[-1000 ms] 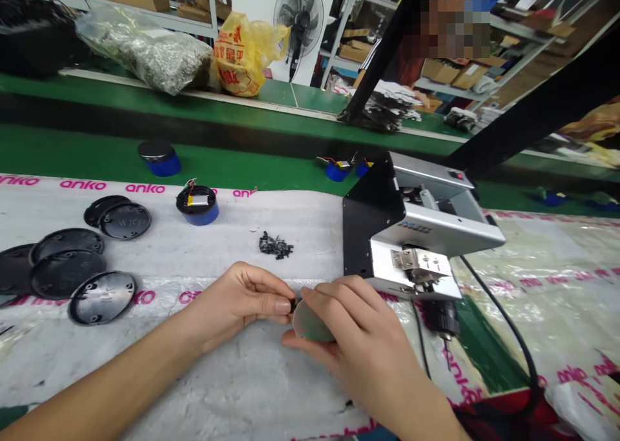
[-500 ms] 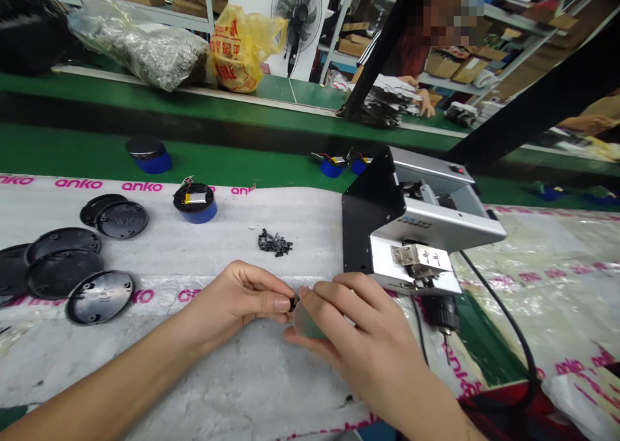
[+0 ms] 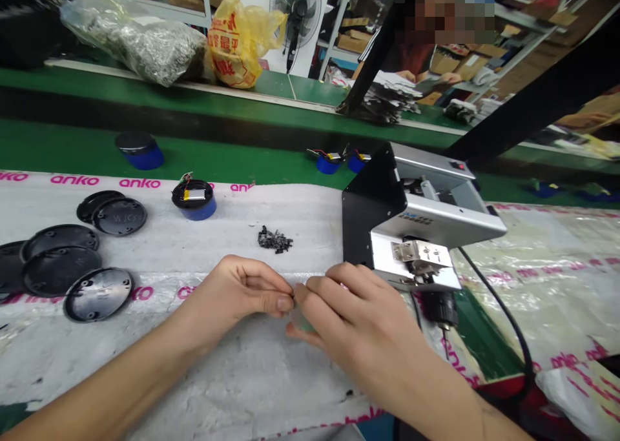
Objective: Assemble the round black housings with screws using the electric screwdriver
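Observation:
My left hand (image 3: 252, 287) pinches a small black part (image 3: 293, 293) between thumb and forefinger; most of it is hidden by the fingertips. My right hand (image 3: 346, 305) curls round a pale green, translucent piece with a rounded edge (image 3: 303, 321), largely covered by the fingers. The fingertips of both hands meet over the white foam sheet. Just beyond them lies a small heap of black bits (image 3: 274, 239). Farther left stands a blue round housing (image 3: 201, 210) with a silver-and-yellow battery (image 3: 194, 195) and wires on top.
Several black round covers (image 3: 62, 270) lie at left. A grey-and-black machine (image 3: 426, 208) with a downward screwdriver bit (image 3: 445, 338) stands right of my hands. At the back are a black-topped blue housing (image 3: 140, 150), a yellow bag (image 3: 237, 44) and a person's hands (image 3: 450, 78).
My fingertips have drawn closer together, and less of the black part and the pale green piece shows. The person across has raised their hands from the stack.

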Motion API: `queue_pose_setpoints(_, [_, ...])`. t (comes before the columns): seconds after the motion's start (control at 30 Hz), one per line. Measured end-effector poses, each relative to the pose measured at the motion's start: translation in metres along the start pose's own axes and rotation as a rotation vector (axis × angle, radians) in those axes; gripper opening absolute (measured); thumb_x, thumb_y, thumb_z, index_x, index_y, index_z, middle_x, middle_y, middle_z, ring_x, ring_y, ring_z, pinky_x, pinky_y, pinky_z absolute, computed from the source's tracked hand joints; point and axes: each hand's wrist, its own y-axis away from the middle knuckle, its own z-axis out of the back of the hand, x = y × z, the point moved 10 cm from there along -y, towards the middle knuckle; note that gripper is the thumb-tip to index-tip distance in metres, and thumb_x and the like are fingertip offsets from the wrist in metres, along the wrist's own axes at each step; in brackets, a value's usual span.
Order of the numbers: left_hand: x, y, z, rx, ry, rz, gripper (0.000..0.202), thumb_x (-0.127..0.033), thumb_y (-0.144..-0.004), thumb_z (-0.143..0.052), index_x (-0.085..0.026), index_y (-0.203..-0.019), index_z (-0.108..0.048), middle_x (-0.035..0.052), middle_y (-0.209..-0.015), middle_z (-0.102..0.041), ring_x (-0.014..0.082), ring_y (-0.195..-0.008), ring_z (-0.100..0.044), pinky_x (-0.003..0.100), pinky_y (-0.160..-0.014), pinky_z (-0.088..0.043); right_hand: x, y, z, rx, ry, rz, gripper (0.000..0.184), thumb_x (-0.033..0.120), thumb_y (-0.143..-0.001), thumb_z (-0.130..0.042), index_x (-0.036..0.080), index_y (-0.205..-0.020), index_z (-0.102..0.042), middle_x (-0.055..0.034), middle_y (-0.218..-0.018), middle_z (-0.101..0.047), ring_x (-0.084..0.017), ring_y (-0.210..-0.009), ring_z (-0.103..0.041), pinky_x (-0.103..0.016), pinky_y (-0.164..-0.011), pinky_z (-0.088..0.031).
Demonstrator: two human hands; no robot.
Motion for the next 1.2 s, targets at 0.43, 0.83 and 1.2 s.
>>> queue_pose_setpoints(0.43, [-0.001,0.006,-0.005,-0.030,-0.023,0.014,0.019,-0.020,-0.066,-0.087,-0.016,-0.078,-0.073,-0.0009,-0.066,-0.074,0.0107,-0.062,-0.067,0.021,-0.064,-0.053,-0.003,0.021,0.006,0.066,-0.049,-0.132,0.040,0.011,-0.090,-0.056,0.006,-0.130,-0.056,-0.0155,-0.110,-0.061,-0.028,-0.095,-0.056,-0.043,-0.076,-0.052])
queue_pose_setpoints(0.83, [-0.014,0.007,-0.031,0.223,-0.717,-0.270,0.086,-0.032,-0.064,-0.089,-0.035,-0.141,-0.048,0.0038,-0.149,-0.049,0.0311,-0.132,-0.049,0.046,-0.109,-0.039,-0.039,0.068,-0.004,-0.055,-0.372,-0.374,0.038,0.015,-0.090,-0.059,0.024,-0.128,-0.057,-0.0077,-0.119,-0.058,-0.020,-0.108,-0.059,-0.031,-0.088,-0.054])
queue_pose_setpoints(1.2, [-0.006,0.000,-0.057,0.216,-0.795,-0.453,0.039,-0.023,-0.070,-0.085,-0.024,-0.103,-0.064,0.0027,-0.124,-0.061,0.0232,-0.117,-0.057,0.034,-0.100,-0.044,-0.033,0.093,-0.016,-0.223,-0.598,-0.642,0.038,0.018,-0.087,-0.060,0.022,-0.125,-0.053,-0.0059,-0.105,-0.062,-0.018,-0.094,-0.062,-0.027,-0.079,-0.056])
